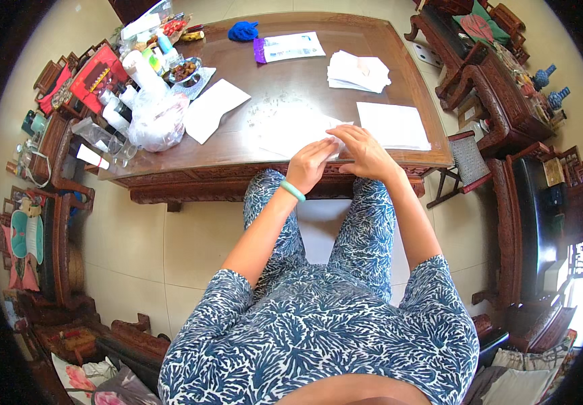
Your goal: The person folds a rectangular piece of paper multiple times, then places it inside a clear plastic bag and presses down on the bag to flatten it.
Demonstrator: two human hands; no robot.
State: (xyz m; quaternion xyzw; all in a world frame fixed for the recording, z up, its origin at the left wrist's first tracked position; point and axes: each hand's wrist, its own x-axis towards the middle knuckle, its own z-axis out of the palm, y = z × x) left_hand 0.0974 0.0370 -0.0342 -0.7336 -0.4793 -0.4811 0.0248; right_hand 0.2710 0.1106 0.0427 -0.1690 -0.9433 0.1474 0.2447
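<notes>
The left hand (310,164) and the right hand (367,154) lie close together at the counter's near edge, fingers angled toward each other over white paper (291,137); whether either one is clamped on it, I cannot tell. A green bangle (293,190) circles the left wrist. From where the hands meet, the paper spreads toward nine o'clock on the brown counter (284,79). Between two and three lies a white rectangular sheet (394,127), and near one a loose white stack (359,72). A white packet with a purple end (295,48) is at eleven, a blue bundle (243,31) beyond it. Farther out, a clear plastic bag (157,121) sits at nine.
</notes>
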